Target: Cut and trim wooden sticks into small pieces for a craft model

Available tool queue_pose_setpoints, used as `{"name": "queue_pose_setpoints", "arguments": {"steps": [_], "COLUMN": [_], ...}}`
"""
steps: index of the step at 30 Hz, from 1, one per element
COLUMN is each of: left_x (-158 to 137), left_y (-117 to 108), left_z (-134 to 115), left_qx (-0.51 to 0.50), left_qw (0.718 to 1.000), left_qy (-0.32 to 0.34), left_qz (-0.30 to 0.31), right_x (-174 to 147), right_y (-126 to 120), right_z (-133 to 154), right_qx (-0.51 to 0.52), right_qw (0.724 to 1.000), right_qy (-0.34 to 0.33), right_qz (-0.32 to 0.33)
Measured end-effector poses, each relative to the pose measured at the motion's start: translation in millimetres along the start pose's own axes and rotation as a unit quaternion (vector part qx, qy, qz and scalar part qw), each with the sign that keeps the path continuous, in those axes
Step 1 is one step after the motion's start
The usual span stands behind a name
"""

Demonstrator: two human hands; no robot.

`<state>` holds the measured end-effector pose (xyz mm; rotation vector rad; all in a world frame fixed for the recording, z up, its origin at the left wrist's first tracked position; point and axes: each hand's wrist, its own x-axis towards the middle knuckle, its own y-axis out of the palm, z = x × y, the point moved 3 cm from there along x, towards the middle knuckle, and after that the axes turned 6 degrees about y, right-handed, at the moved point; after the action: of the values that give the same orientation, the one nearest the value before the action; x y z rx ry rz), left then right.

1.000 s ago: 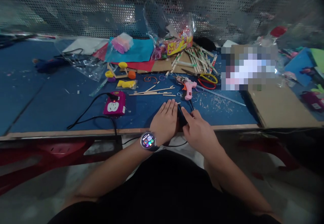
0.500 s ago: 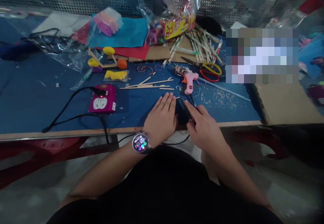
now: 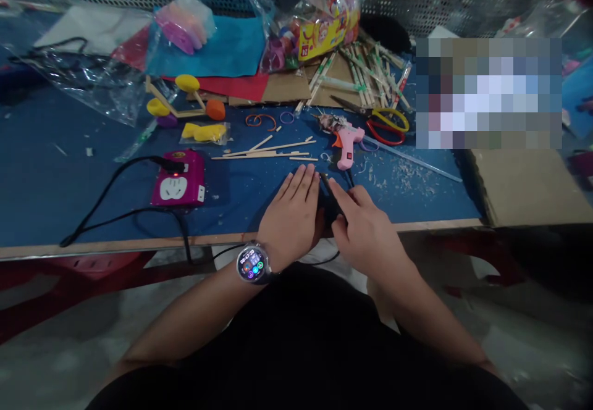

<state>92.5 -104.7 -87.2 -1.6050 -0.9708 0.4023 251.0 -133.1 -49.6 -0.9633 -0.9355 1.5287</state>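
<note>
Clock positions are taken from the hands at centre.

Item 1: left hand (image 3: 291,212), palm down on the blue desk (image 3: 245,194), fingers straight and together, closed round nothing visible; whatever lies beneath it cannot be told.

Item 2: right hand (image 3: 365,228), curled round a slim dark tool (image 3: 326,186), index finger laid along it. The tool sits at the desk's near edge, just beside the left fingers; its contact point is too dark to read.

Item 3: loose pale sticks (image 3: 269,152), unequal lengths, lying at eleven o'clock.

Item 4: stick frame with yellow and orange cups (image 3: 188,107), at ten o'clock, apparently joined.

Item 5: pink glue gun (image 3: 346,146), at one o'clock, unheld; scissors (image 3: 388,126) beyond it.

Item 6: magenta power block (image 3: 178,178), plug inserted, at ten o'clock.

Item 7: bundle of printed sticks (image 3: 365,79), at one o'clock, farther back.

Progress, as judged: the frame looks finished or nearly so; several short sticks seem ready. Work at the tool appears unfinished, and the loose sticks remain unattached. The amount left cannot be told.
</note>
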Motion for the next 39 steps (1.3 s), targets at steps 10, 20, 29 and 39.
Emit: {"name": "queue_pose_setpoints", "arguments": {"steps": [10, 20, 29, 39], "left_x": [-1, 1, 2, 2], "left_y": [3, 0, -2, -1], "left_z": [2, 1, 0, 0], "left_qx": [-0.016, -0.008, -0.007, -0.017], "left_qw": [1.0, 1.0, 1.0, 1.0], "left_qy": [-0.003, -0.007, -0.007, -0.011], "left_qz": [-0.009, 0.002, 0.008, 0.006], "right_x": [4, 1, -3, -8], "right_y": [1, 0, 3, -1], "right_z": [5, 8, 9, -3], "right_qx": [-0.028, -0.051, -0.06, -0.02], "right_qw": [0.999, 0.998, 0.998, 1.0], "right_qy": [0.016, 0.008, 0.0, 0.002], "right_qz": [0.025, 0.019, 0.018, -0.009]}}
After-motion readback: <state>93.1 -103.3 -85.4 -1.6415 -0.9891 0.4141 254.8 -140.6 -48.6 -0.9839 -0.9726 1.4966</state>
